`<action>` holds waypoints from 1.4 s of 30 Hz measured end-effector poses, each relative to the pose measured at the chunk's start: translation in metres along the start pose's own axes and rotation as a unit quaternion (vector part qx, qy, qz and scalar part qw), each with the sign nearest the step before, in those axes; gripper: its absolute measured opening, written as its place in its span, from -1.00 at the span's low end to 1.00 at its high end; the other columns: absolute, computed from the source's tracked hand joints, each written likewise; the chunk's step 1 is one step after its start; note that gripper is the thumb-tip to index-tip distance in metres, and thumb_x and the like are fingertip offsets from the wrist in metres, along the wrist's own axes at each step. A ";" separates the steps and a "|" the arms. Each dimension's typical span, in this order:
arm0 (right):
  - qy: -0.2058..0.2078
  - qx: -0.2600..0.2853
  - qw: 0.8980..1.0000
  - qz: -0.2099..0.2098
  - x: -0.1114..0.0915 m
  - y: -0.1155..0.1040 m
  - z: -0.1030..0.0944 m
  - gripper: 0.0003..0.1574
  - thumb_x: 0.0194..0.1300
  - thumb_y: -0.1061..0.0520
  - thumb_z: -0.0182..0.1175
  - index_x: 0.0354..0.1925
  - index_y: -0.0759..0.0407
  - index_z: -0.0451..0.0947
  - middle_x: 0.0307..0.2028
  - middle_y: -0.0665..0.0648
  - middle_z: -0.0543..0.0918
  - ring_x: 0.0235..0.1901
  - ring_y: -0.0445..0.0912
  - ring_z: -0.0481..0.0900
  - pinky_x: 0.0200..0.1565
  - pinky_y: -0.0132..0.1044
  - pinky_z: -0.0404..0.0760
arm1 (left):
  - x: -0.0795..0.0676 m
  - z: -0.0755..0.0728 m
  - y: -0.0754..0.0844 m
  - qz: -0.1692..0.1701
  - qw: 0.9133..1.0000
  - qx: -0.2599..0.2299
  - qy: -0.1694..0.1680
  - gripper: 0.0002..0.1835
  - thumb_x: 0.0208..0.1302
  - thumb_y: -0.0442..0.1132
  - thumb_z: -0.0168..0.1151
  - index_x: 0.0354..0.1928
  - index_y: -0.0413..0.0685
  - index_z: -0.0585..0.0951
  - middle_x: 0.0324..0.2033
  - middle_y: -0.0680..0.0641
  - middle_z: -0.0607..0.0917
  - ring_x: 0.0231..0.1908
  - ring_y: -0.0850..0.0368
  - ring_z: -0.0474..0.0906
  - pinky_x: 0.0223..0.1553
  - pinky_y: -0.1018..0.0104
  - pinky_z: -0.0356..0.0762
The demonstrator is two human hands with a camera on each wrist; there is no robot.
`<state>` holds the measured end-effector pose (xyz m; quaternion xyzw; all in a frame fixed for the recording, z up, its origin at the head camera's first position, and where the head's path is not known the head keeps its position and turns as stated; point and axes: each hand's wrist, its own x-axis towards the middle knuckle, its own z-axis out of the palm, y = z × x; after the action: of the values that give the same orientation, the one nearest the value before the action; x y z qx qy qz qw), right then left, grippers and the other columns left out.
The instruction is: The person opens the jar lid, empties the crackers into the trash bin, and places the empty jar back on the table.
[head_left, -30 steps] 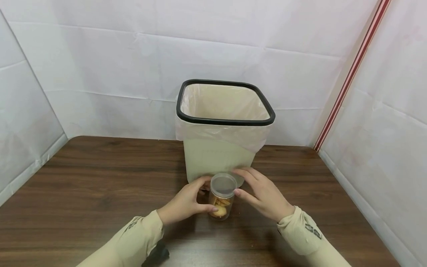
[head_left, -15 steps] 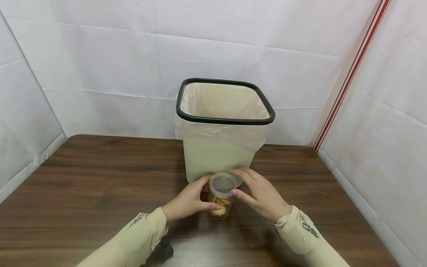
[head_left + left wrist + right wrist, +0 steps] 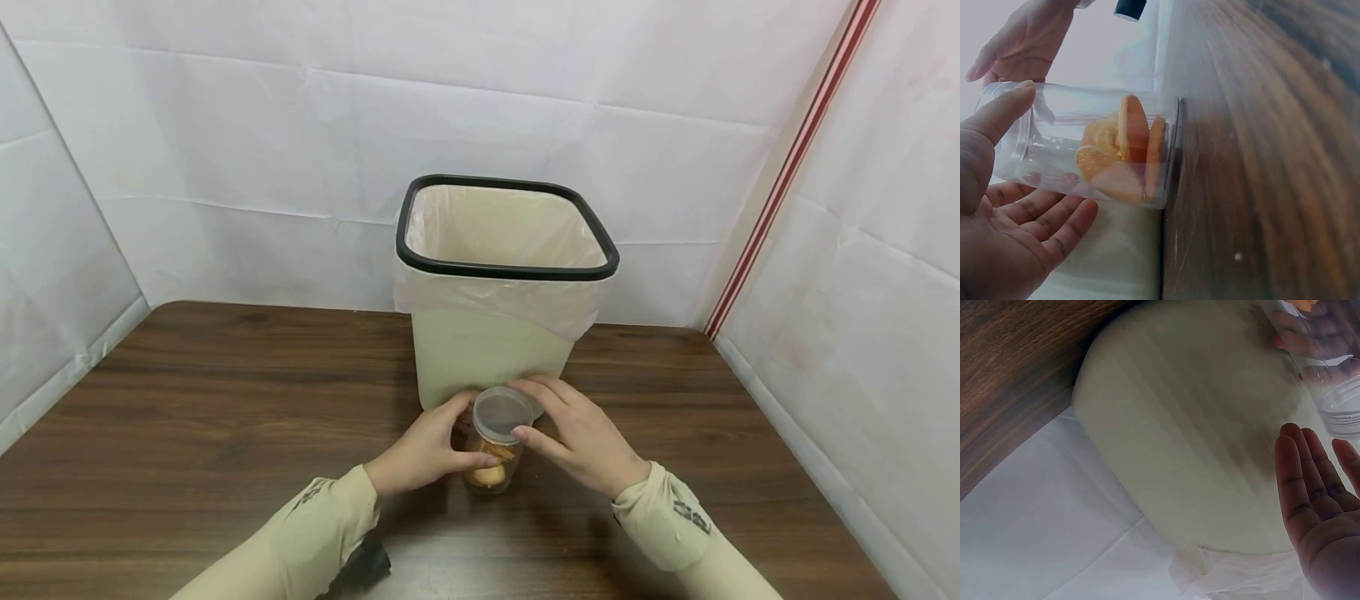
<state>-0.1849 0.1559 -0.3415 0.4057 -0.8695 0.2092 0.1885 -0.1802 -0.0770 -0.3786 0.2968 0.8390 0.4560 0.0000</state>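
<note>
Your L hand [image 3: 423, 454] is round the jar [image 3: 1060, 140], thumb across the near wall, fingers behind; looks like a light hold, but you can't tell how firm. Your R hand [image 3: 581, 433] is loose, gripping nothing, thumb tip right by the lid [image 3: 502, 414]; contact there unclear. The jar is btwn your hands on the table [image 3: 225, 400], upright or near it, just in front of the bin [image 3: 487, 342].

It's clear and smooth, prob. thin stiff plastic: expect low wt., a bit slippery, some flex if you squeeze hard. Best hold is prob. mid-body, thumb opp. fingers, w/ the R hand steadying the lid. Contents are prob. the fragile bit: biscuits [image 3: 1113, 150], incl. round ones, in the lower part w/ space above, so they'd rattle & chip if knocked. Lid is translucent, looks on.

Bin is cream, w/ a black rim [image 3: 510, 273] and a pale liner [image 3: 495, 293] folded over outside; inner walls show, bottom's hidden. Dark item [image 3: 363, 567] by your L forearm, ID unclear.
</note>
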 end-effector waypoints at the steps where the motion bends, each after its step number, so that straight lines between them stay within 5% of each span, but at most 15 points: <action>1: 0.001 0.000 1.000 0.000 0.000 0.000 0.000 -0.37 0.41 -0.23 0.01 0.28 0.07 0.36 0.13 0.06 0.53 0.11 -0.07 0.54 0.11 -0.10 0.56 | 0.000 0.000 0.000 0.001 1.000 0.003 0.001 -0.25 0.09 -0.05 0.43 0.29 -0.08 0.33 0.08 0.01 0.59 0.01 0.11 0.56 0.07 0.21 0.56; 27: 0.008 -0.020 1.000 -0.005 0.000 -0.003 -0.001 -0.32 0.38 -0.26 0.03 0.27 0.12 0.40 0.15 0.10 0.51 0.13 -0.05 0.53 0.12 -0.11 0.55 | -0.003 0.000 0.012 0.044 0.993 0.106 0.038 -0.28 0.06 -0.05 0.46 0.25 -0.07 0.39 0.08 -0.01 0.57 0.05 0.12 0.51 0.05 0.17 0.55; 42: 0.027 -0.039 0.999 -0.022 0.000 -0.006 0.000 -0.16 0.33 -0.44 -0.11 0.23 0.13 0.44 0.07 0.11 0.53 0.08 -0.04 0.53 0.09 -0.15 0.57 | -0.004 0.003 0.018 0.080 0.971 0.209 0.080 -0.27 -0.05 0.00 0.51 0.15 -0.14 0.45 0.02 -0.07 0.59 0.04 0.06 0.51 0.08 0.16 0.54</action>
<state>-0.1798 0.1523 -0.3400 0.4111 -0.8626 0.1818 0.2320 -0.1673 -0.0690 -0.3681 0.3192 0.8864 0.2913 -0.1659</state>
